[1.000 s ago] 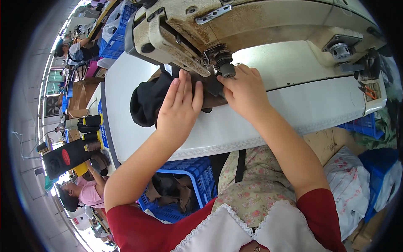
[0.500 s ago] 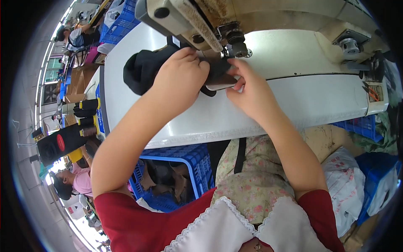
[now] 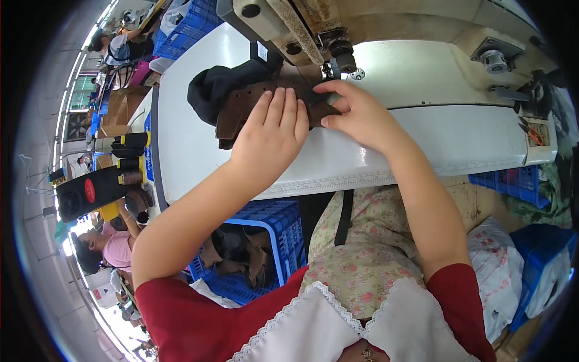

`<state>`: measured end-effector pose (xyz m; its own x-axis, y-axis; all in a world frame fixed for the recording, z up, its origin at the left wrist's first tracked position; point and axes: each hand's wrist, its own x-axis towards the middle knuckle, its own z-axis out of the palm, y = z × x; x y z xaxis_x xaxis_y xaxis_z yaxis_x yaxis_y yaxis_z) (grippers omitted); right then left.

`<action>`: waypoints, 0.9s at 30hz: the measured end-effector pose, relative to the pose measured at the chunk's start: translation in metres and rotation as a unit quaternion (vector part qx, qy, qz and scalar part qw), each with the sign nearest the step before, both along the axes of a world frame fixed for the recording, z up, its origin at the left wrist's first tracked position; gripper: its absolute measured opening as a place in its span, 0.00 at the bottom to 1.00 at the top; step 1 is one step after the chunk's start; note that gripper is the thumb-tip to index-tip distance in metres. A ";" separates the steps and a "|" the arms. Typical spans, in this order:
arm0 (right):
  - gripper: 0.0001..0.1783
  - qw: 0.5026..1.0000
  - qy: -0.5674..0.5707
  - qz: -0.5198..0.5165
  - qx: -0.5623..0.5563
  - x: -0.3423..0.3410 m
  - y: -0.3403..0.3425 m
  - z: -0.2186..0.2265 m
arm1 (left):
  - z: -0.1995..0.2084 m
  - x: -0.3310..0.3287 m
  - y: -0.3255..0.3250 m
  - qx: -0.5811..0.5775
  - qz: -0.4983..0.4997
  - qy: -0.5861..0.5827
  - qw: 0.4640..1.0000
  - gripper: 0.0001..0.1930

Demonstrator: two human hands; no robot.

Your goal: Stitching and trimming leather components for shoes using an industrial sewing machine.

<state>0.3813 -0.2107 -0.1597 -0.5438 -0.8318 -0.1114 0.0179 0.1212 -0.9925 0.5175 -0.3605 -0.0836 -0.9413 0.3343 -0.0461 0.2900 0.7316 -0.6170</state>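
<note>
A brown leather shoe upper with a row of punched holes and a soft black lining lies on the white sewing table. Its far edge reaches the sewing machine's needle area. My left hand lies on the brown leather, fingers stretched out side by side. With thumb and fingertips, my right hand pinches the upper's right end just in front of the needle area. A white label shows on the black lining. The leather under my left palm is hidden.
A sewing machine body spans the table's far side. Dark thread cones stand at left. Below the table edge sits a blue crate with brown and black pieces. Orange-handled snippers lie at right. Other people work at far left.
My left hand has gone from curled over the black part to lying flat. The upper has been turned, showing its brown perforated side. My right hand still pinches its right end.
</note>
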 end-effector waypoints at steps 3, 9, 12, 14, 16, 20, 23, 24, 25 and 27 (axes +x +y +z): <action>0.31 0.999 -0.041 0.034 -0.010 -0.006 0.001 -0.002 | -0.014 -0.003 -0.007 0.027 -0.023 0.052 0.998 0.20; 0.31 0.992 -0.098 0.076 -0.037 -0.018 -0.001 -0.015 | -0.023 -0.014 -0.017 0.041 -0.068 0.066 0.995 0.16; 0.29 0.991 -0.108 0.078 -0.027 -0.015 0.004 -0.008 | -0.029 -0.011 -0.016 0.035 -0.049 0.051 0.997 0.16; 0.27 0.993 -0.088 0.075 0.001 -0.008 0.007 -0.008 | -0.031 -0.009 -0.012 0.016 -0.053 0.047 0.997 0.15; 0.21 0.999 0.011 -0.039 -0.020 0.001 0.007 -0.020 | -0.034 -0.006 -0.010 0.022 -0.055 0.048 0.997 0.15; 0.16 0.940 0.309 -0.144 -0.007 0.002 0.007 -0.019 | -0.041 -0.001 -0.012 0.049 -0.056 0.056 0.996 0.15; 0.15 0.860 0.499 -0.110 -0.016 -0.004 -0.006 -0.019 | -0.040 -0.001 -0.009 0.064 -0.054 0.050 0.995 0.15; 0.14 0.835 0.537 -0.118 -0.024 -0.005 -0.010 -0.023 | -0.039 -0.002 -0.008 0.071 -0.044 0.040 0.996 0.15; 0.12 0.809 0.574 -0.125 -0.035 -0.004 -0.015 -0.023 | -0.038 -0.002 -0.008 0.072 -0.042 0.041 0.996 0.15; 0.10 0.819 0.565 -0.102 -0.007 -0.003 -0.019 -0.023 | -0.036 -0.003 -0.006 0.129 -0.036 0.042 0.990 0.12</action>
